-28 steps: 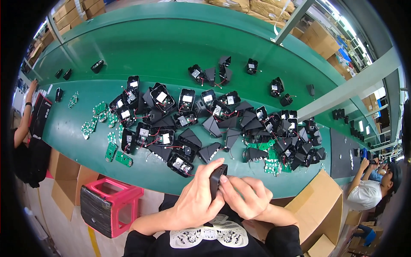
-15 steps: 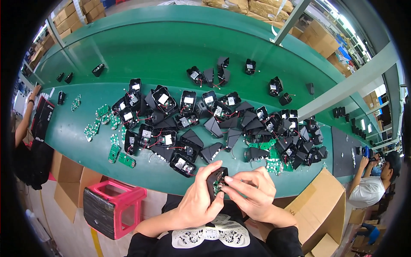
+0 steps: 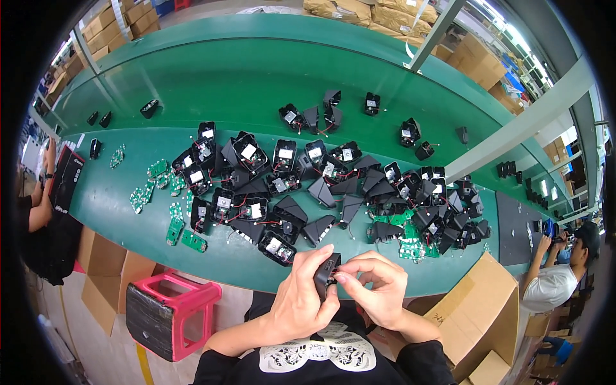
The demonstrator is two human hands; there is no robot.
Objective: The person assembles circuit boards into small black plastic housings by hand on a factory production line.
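Note:
Close to my body, just off the table's near edge, my left hand [image 3: 298, 296] grips a small black plastic housing [image 3: 325, 277] by its sides. The housing is tilted, its open side toward my right hand [image 3: 380, 290]. Thumb and fingertips of that hand are pinched together at the opening; what lies between them is too small to make out. Beyond my hands, similar black housings [image 3: 276, 248] with white labels and thin red wires lie in a loose heap. Green circuit boards [image 3: 194, 240] are scattered to the left, and more boards [image 3: 412, 248] lie right of centre.
The green table [image 3: 128, 212] runs across the view. An open cardboard box [image 3: 471, 308] stands at the near right, a pink stool [image 3: 192, 314] at the near left. A slanted metal post [image 3: 526, 125] rises at the right. Other people work at both ends.
The right fingers have shifted and closed tighter at the housing's opening. The housing has turned, so its green board inside shows less. The person at the left has moved an arm.

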